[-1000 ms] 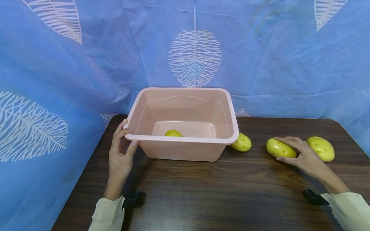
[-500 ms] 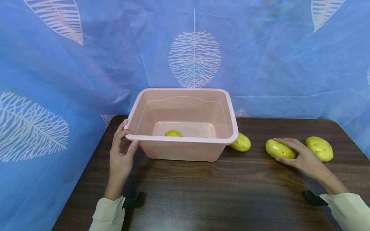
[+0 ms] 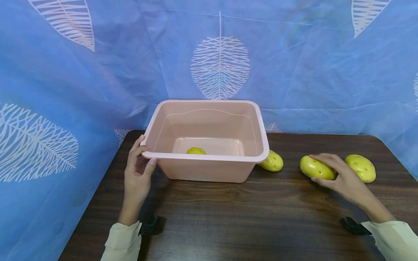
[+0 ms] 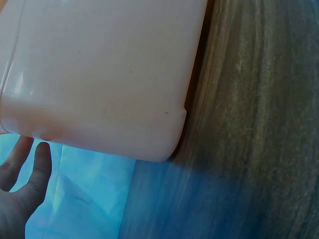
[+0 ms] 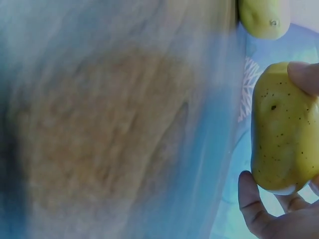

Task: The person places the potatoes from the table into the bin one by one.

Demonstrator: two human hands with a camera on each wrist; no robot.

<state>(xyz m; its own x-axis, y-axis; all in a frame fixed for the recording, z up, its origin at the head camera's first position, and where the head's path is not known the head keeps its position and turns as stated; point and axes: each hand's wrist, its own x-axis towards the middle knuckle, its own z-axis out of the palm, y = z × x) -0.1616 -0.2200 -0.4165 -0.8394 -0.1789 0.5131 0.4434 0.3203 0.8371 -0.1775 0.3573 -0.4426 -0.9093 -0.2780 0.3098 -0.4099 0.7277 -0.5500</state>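
A pink plastic basin (image 3: 202,169) stands on the dark table, with one yellow potato (image 3: 196,150) partly visible inside it. At the basin's front left corner, my left hand (image 3: 137,177) grips the rim between thumb and fingers. The left wrist view shows the basin's side wall (image 4: 104,74) and some of that hand's fingers (image 4: 42,162). Over on the right, my right hand (image 3: 344,177) holds a yellow, dark-spotted potato (image 3: 315,168), its thumb on the near side. In the right wrist view this potato (image 5: 279,134) sits between thumb and fingers. Whether it touches the table I cannot tell.
Another potato (image 3: 272,161) lies against the basin's right side, partly hidden by it. Just beyond my right hand rests one more potato (image 3: 360,168). A blue cloth (image 3: 281,65) with white leaf prints hangs behind the wooden table (image 3: 235,221).
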